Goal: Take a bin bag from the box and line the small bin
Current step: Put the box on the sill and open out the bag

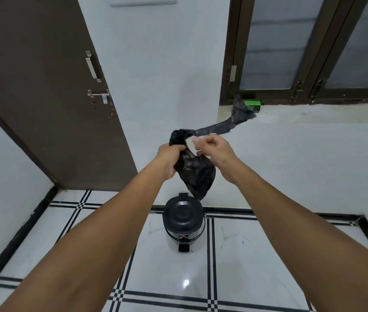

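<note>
A black bin bag (197, 174) hangs bunched between my hands, above the bin. My left hand (169, 156) grips its crumpled upper part. My right hand (212, 147) pinches the bag beside it. A stretched strip of black bag runs from my hands up and right to the green box (253, 107) on the window ledge. The small dark pedal bin (184, 221) stands on the floor below, lid closed, its pedal facing me.
A brown door (50, 86) with a bolt and handle stands at the left. A dark-framed window (309, 48) sits above the white ledge (313, 113) at the right. The floor (257, 266) is white tile with black lines.
</note>
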